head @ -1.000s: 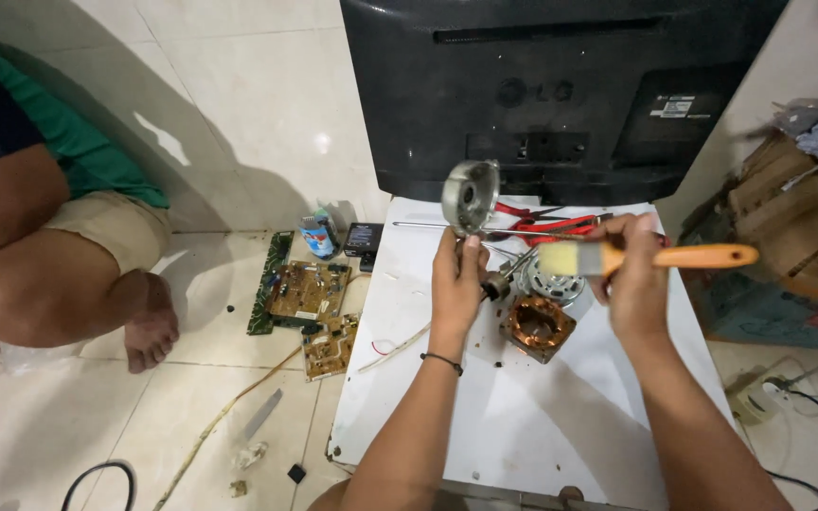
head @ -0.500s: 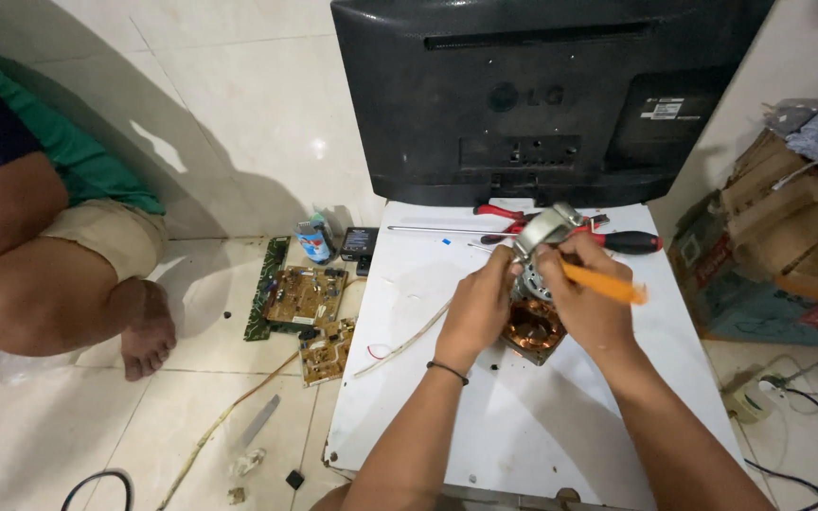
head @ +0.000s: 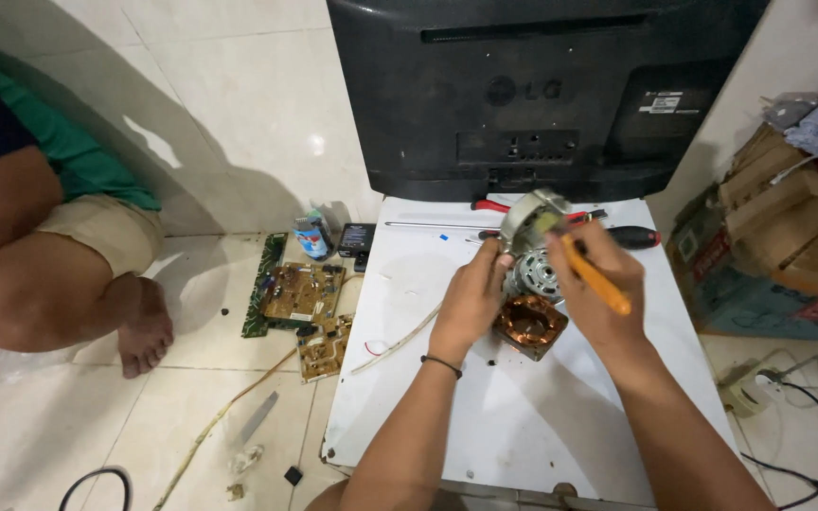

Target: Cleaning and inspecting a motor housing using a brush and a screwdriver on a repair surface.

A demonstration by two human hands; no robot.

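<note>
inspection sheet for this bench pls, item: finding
Surface: white board, bare near edge.
Job's things: motor with copper winding, metal cap on top.
Clutter: screwdriver and red pliers behind motor; circuit boards and can on floor.
Grippers: left hand steadies motor; right hand holds orange brush handle.
Cables: white wire across board; cords at right.
Surroundings: TV back, boxes, seated person.

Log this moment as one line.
left hand: steadies motor | right hand: holds orange brush at motor | surface: white board
</note>
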